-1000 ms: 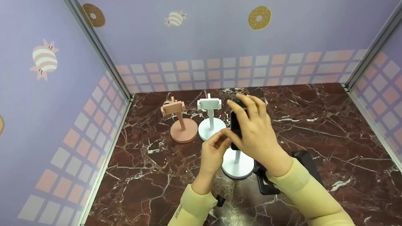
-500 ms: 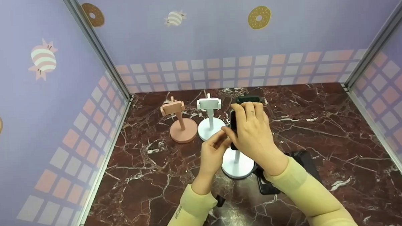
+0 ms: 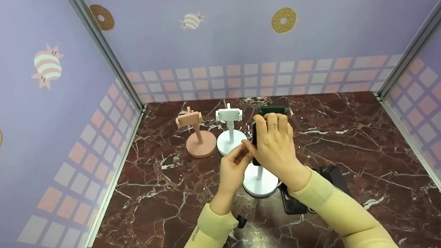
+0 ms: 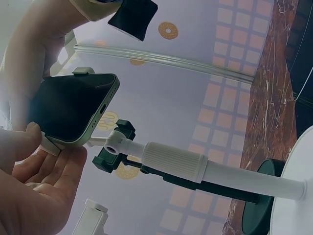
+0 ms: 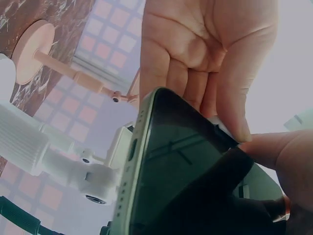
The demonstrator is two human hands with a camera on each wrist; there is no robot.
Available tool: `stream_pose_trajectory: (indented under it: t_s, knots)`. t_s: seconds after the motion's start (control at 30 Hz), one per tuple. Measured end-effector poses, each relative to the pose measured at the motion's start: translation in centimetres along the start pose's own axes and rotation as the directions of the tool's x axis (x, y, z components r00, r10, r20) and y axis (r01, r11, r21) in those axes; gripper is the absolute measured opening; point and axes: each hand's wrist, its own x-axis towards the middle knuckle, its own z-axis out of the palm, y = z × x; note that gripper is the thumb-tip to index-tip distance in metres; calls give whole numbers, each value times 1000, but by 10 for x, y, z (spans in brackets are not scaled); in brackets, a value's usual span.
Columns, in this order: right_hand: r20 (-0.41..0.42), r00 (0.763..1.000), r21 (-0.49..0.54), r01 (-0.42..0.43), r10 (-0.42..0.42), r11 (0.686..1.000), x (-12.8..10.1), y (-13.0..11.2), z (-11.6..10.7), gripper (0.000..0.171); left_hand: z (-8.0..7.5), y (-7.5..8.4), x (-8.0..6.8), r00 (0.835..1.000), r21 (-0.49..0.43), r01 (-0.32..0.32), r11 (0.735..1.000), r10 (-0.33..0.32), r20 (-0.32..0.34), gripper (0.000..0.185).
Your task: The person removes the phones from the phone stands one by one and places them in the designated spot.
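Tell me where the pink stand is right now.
In the head view the pink stand is on the marble table, left of the hands near the back wall, with a white stand right beside it.

My head cam looks down over the marble table point(image 3: 353, 141); both wrist cams sit super close underneath, aimed upward, sharing the phone point(image 4: 73, 110) and white stand point(image 4: 195, 164).

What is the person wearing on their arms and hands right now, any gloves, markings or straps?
Both arms wear pale yellow long sleeves, the left sleeve and the right sleeve. Both hands are bare, without gloves. The left cuff carries small dark lettering, too small to read. A small black strap piece sits at the left wrist.
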Motion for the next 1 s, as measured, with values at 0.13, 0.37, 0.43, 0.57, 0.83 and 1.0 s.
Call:
stream_pose_trajectory:
  t_s: [0.13,0.37,0.43,0.57,0.83,1.0]
  knots:
    - [-39,999,29,-6,8,1000,0,0,3,64,1,0,1,1000,-1,-11,1000,11,2,33]
    - [-55,998,40,0,2,999,0,0,6,58,1,0,2,1000,7,-23,1000,23,3,30]
    - [-55,998,41,2,0,999,1,1,6,58,0,1,2,1000,12,-24,1000,24,0,30]
    - [-61,998,47,5,-3,999,1,1,7,60,0,0,3,999,16,-36,999,36,-1,30]
    - [-69,997,42,27,-24,999,2,4,9,59,2,1,2,998,13,-59,998,60,-22,30]
    - [-44,999,75,15,-11,997,2,5,7,58,5,3,1,998,-2,-52,999,52,-37,30]
